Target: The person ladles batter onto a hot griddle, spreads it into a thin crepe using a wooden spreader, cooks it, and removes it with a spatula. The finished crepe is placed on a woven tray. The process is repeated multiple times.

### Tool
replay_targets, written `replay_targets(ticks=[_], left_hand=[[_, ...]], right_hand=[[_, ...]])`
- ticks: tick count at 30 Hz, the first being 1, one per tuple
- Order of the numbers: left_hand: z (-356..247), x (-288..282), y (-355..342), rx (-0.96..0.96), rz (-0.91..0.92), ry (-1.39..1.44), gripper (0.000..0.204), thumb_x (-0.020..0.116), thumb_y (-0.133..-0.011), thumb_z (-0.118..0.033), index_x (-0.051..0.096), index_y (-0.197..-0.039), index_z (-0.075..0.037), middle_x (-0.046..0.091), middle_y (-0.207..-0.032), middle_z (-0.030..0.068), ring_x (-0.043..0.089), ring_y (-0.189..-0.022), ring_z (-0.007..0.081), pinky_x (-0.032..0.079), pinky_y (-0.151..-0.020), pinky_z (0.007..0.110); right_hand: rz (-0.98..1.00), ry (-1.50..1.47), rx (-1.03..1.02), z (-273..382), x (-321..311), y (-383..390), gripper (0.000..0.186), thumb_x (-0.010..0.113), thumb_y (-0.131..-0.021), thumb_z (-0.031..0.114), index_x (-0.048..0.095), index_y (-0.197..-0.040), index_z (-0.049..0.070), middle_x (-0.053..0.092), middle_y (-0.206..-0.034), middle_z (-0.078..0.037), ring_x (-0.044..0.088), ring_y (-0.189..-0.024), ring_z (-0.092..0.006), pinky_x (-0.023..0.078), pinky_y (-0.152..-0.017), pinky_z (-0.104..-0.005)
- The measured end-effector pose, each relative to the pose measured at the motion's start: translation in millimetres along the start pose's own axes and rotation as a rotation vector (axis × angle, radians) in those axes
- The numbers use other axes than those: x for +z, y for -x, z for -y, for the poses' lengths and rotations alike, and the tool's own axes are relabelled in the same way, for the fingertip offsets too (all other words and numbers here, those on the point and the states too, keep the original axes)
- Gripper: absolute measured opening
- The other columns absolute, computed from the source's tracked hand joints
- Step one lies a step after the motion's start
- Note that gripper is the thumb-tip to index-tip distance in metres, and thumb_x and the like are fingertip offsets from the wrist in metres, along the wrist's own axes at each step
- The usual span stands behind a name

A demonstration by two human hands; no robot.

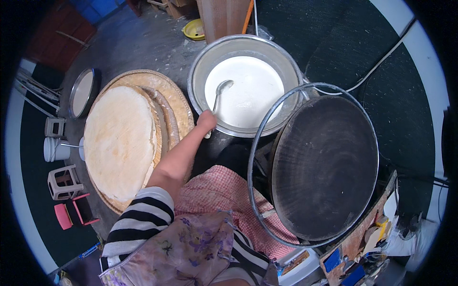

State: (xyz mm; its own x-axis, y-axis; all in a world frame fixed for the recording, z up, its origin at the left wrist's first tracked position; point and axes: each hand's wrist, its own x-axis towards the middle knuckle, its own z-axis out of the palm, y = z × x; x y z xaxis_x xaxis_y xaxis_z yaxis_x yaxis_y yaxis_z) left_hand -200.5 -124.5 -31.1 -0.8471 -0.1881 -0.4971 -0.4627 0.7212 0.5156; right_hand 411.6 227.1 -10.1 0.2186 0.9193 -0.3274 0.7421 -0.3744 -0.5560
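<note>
Closest to us, a lilac floral apron (pixel 176 248) covers a person's front on the near side of a wide metal basin (pixel 197 81). Far to the basin's left, we see white buckets (pixel 55 150) and a pale plastic stool (pixel 64 183). Between these and the basin, a round woven tray (pixel 160 78) bears a broad, pale flat round (pixel 121 143) with a ragged edge. The left arm, its striped sleeve (pixel 138 217) black and white, reaches to the basin's near left edge, where we find the left hand (pixel 207 120) closed around the handle of a metal ladle (pixel 224 86). The ladle slants over the rim with its scoop inside the basin's left part; we cannot tell whether it rests on the white liquid (pixel 250 90) or hangs just above it. The liquid lies smooth within the basin, below the rim. A second striped sleeve (pixel 248 252) shows on the basin's near side, but the right hand is out of our view and we cannot tell whether it is open or gripping anything. Just to the basin's right, a large black round plate (pixel 329 167) sits inside a metal ring (pixel 249 164) that overlaps the basin's edge from our angle. Farther right and nearer us than the basin, small items clutter a worn board (pixel 379 209).
</note>
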Motion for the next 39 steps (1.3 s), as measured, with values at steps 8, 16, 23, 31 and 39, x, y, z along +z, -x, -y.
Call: replay_targets(ticks=[8,16,23,31,39], left_hand=[[1.6,19.3,21.8,0.081,0.21,0.359,0.026,0.05,-0.085,-0.017,0.057,-0.092,0.008,0.053,-0.057,0.0079,0.051,-0.041,0.0179,0.042,-0.038,0.03],[-12.4,53.1,35.6,-0.163,0.458,0.608,0.02,0.052,-0.085,-0.015,0.052,-0.082,0.005,0.055,-0.063,0.0121,0.053,-0.044,0.0189,0.043,-0.039,0.034],[-31.9,83.5,8.2,-0.119,0.406,0.567,0.021,0.05,-0.088,-0.019,0.051,-0.077,-0.001,0.049,-0.058,0.0042,0.046,-0.042,0.0153,0.038,-0.037,0.029],[-7.9,108.2,-18.6,-0.474,1.105,1.442,0.021,0.041,-0.093,-0.024,0.045,-0.104,-0.006,0.042,-0.062,-0.0023,0.039,-0.044,0.006,0.033,-0.036,0.019],[-3.8,82.7,-6.4,-0.435,1.359,1.625,0.03,0.041,-0.094,-0.027,0.044,-0.115,-0.006,0.041,-0.065,-0.0029,0.036,-0.045,0.0063,0.032,-0.038,0.02]], right_hand=[[-0.022,-0.001,0.017,-5.6,-24.2,12.8,0.039,0.052,-0.085,0.025,0.051,-0.115,0.0,0.06,-0.096,-0.017,0.057,-0.078,-0.0267,0.047,-0.071,-0.0384],[-0.058,-0.013,0.028,-8.9,-39.7,20.9,0.039,0.051,-0.086,0.024,0.05,-0.117,0.0,0.061,-0.095,-0.017,0.058,-0.077,-0.0269,0.047,-0.071,-0.0381],[-0.088,-0.024,0.035,-7.4,-46.5,26.1,0.039,0.05,-0.087,0.024,0.05,-0.118,0.001,0.061,-0.095,-0.018,0.058,-0.077,-0.0271,0.048,-0.07,-0.0378],[-0.112,-0.043,0.051,-10.1,-60.6,32.4,0.039,0.048,-0.088,0.024,0.049,-0.12,0.001,0.062,-0.094,-0.018,0.059,-0.076,-0.0274,0.048,-0.069,-0.0375],[-0.137,-0.105,0.059,-16.7,-66.8,34.3,0.039,0.047,-0.089,0.024,0.049,-0.122,0.001,0.062,-0.094,-0.018,0.059,-0.075,-0.0276,0.048,-0.068,-0.0372]])
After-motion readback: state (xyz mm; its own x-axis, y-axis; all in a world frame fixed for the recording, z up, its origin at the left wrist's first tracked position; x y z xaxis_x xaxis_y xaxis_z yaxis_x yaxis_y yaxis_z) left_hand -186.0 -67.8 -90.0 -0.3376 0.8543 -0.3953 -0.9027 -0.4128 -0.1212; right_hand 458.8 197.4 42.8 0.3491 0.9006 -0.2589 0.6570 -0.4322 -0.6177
